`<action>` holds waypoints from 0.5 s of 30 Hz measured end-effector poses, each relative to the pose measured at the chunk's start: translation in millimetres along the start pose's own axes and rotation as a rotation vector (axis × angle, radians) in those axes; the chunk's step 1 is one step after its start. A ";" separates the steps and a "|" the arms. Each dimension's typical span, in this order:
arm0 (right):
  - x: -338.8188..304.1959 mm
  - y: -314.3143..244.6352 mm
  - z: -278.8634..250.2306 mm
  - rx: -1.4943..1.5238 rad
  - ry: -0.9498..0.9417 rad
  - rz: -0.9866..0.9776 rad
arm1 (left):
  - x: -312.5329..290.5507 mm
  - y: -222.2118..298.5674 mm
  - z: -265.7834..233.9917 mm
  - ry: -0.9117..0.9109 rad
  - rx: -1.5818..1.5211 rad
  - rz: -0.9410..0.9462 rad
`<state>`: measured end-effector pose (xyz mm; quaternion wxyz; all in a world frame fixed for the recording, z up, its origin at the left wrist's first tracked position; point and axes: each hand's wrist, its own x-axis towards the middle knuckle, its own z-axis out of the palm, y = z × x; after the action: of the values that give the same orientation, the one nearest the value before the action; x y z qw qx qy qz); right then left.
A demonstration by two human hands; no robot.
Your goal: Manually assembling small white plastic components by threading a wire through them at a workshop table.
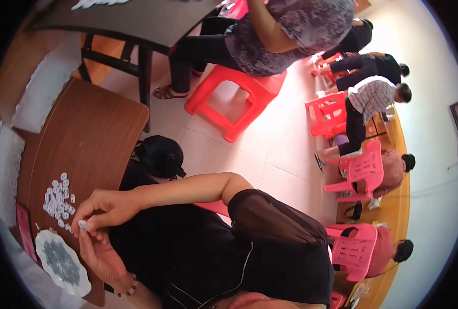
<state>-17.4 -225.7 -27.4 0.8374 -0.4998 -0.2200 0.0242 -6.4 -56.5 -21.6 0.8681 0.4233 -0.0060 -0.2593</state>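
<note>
My right hand (110,206) is closed, its thumb and fingertips pinching a small white piece (82,225), round and no bigger than a fingertip. Below it, my left hand (102,257), with a beaded bracelet (131,286) at the wrist, has its fingertips closed on the same piece. Beside my hands, a loose heap of similar small white pieces (59,202) lies on the brown table (92,121). A white scalloped dish (47,242) near my left hand holds many tiny grey bits, too small to name.
A pink and dark flat object (27,233) lies by the dish. White lace-edged cloth (43,85) runs along the table. A black cap (162,156) is near my right forearm. A person sits on a red stool (239,95); several others sit on pink chairs (360,167) at a long counter.
</note>
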 end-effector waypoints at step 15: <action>9.8 25.9 10.4 -0.136 0.057 -0.111 | -5.2 -2.3 -26.7 0.031 -0.072 -0.029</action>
<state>-8.1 -201.6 -41.8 0.8077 -0.5428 -0.2244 -0.0515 -5.8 -35.7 -39.3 0.8789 0.3960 0.0228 -0.2651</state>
